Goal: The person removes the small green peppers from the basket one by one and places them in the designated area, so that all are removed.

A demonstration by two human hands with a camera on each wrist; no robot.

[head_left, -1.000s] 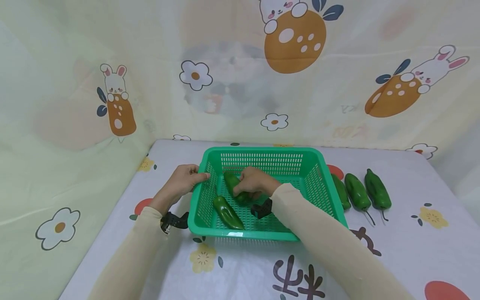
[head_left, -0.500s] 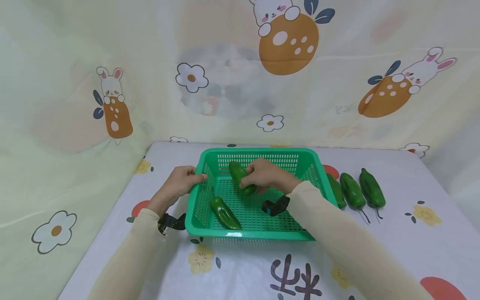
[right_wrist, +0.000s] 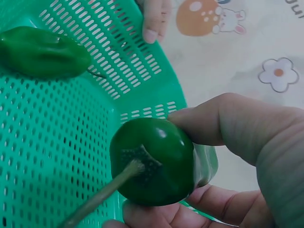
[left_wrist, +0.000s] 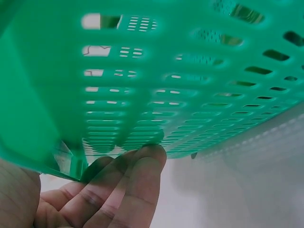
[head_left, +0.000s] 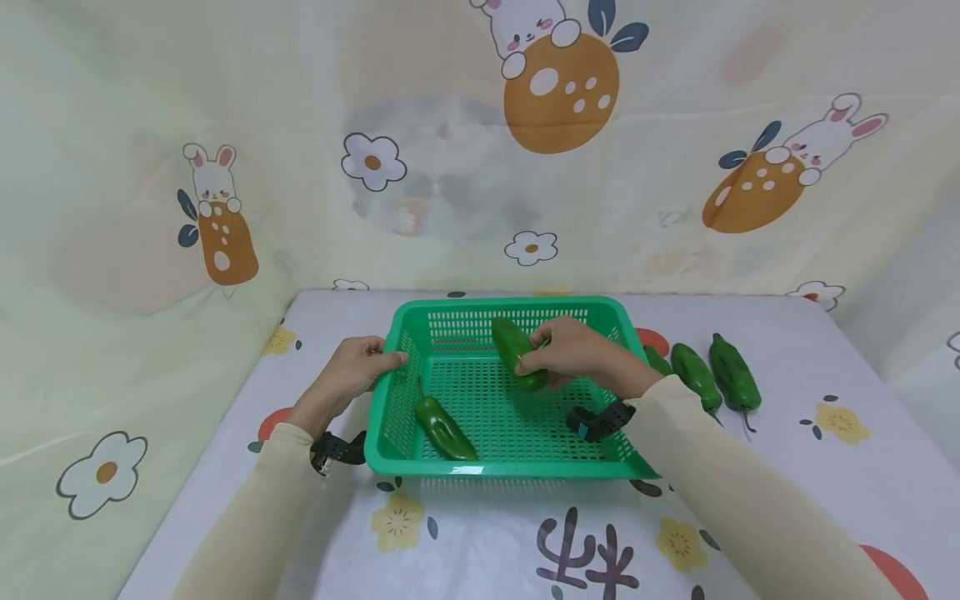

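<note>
The right hand (head_left: 568, 348) clamps its thumb and fingers on one green pepper (head_left: 512, 343), stem end toward the wrist. The held pepper sits above the basket floor, over its middle and toward the rear edge. Change: compared with half a second ago, it has moved toward the basket's right edge, which indicates a carry in progress (a judgement). The left hand (head_left: 352, 371) grips the rim of the green basket (head_left: 510, 469) at its left edge, thumb over, fingers outside the wall. A second pepper (head_left: 446, 429) lies inside, at the near-left corner.

Count: one basket; five peppers, namely one held, one on the basket floor, and three peppers (head_left: 735, 372) (one partly hidden) on the table (head_left: 465, 558), beyond the basket's right edge.
</note>
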